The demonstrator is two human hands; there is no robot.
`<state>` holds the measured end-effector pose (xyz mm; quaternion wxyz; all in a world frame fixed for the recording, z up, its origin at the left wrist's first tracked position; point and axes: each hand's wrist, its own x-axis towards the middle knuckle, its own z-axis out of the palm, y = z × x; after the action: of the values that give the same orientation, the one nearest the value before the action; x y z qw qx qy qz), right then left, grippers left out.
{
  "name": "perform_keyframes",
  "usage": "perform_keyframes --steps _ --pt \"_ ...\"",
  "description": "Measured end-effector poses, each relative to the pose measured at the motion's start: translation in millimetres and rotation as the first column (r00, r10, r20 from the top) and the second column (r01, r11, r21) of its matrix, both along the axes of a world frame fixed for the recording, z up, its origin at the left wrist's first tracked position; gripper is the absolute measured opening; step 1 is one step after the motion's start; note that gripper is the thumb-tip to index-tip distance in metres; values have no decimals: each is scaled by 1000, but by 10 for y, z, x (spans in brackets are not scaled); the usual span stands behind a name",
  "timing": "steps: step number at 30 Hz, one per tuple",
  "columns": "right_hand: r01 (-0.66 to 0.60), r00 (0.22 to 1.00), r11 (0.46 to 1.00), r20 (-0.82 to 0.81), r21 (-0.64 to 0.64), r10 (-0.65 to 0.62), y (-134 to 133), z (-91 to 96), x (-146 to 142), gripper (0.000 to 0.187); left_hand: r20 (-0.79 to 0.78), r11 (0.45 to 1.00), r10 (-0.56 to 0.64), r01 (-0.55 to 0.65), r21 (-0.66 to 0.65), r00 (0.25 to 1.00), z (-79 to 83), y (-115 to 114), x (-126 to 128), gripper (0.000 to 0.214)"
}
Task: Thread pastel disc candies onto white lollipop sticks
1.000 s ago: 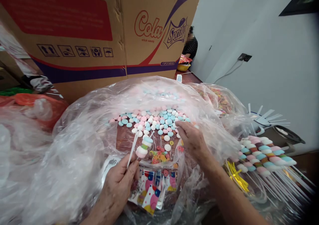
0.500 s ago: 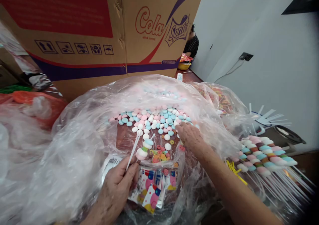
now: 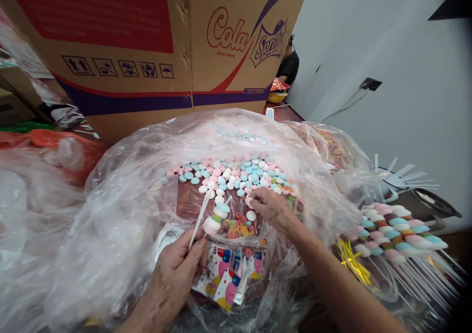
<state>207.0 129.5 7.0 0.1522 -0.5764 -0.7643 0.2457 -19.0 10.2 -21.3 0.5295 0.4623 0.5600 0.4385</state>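
Candy skewer, a white stick threaded with soft pink, white, green and blue rounds (image 3: 217, 218), sits tilted in your left hand (image 3: 179, 269), which grips it from half past seven along with bare white plastic sticks (image 3: 199, 220). Take that skewer as the clock's centre. Your right hand (image 3: 273, 207) has just drawn in from the loose pastel candy pile (image 3: 231, 185) at one o'clock and hovers near three; its fingertips seem to pinch a pale pink candy disc (image 3: 249, 203). Your left hand has barely shifted. That suggests one piece is picked out, nearer the stick's uncovered tip but apart from it. Small coloured gummy rings (image 3: 241, 230) lie just beside, toward four o'clock, printed plastic packets (image 3: 225, 285) at half past five, and filled pastel candy skewers (image 3: 401, 225) well apart at three.
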Motion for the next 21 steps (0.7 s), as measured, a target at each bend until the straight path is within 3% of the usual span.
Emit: perform_keyframes --steps 3,8,15,21 --pt "4 1000 996 -19 87 -2 42 -72 16 17 -33 999 33 -33 11 999 35 0 23 30" --pt "2 990 1000 -140 -28 -6 28 -69 -35 19 -31 1000 14 -14 7 999 0 2 55 31" --pt "-4 993 997 -115 -71 -4 33 -56 -155 18 43 999 -2 3 -37 999 -42 3 33 30" --pt "105 994 987 2 122 -106 143 100 111 22 43 999 -15 16 -40 999 -51 7 -36 30"
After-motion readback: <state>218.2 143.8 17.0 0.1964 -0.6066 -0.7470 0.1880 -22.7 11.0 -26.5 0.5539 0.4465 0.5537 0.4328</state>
